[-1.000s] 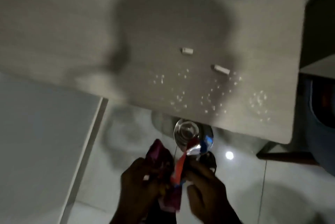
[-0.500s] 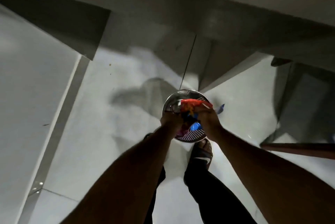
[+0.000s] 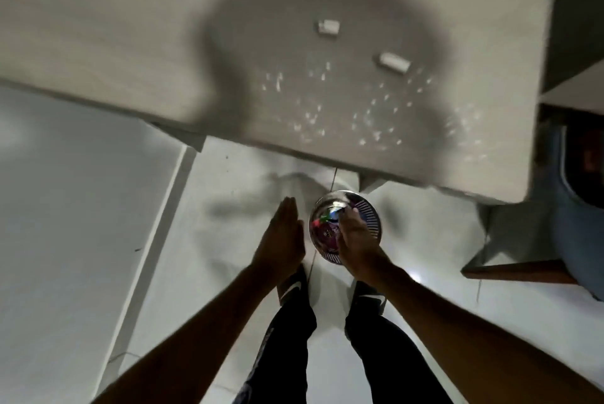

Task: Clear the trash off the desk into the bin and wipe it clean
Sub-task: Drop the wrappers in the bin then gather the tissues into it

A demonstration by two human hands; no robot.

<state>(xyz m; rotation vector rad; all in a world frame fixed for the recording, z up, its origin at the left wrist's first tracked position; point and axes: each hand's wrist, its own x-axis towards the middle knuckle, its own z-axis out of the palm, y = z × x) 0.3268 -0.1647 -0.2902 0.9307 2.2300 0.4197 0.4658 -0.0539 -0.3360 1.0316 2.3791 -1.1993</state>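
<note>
Over the bin (image 3: 366, 217) on the floor, the right hand (image 3: 354, 240) presses wrappers (image 3: 327, 227) in, grip unclear; left hand (image 3: 282, 240) flat, empty. Next, probably the desk (image 3: 130, 28): two scraps (image 3: 327, 27) and crumbs (image 3: 376, 116) remain

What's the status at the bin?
Left hand open, empty. Right hand over bin, wrappers inside. Crumbs on desk.

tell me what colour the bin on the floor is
Shiny silver metal, with a slotted striped side; the bin shows best in the head view, the only one.
</note>
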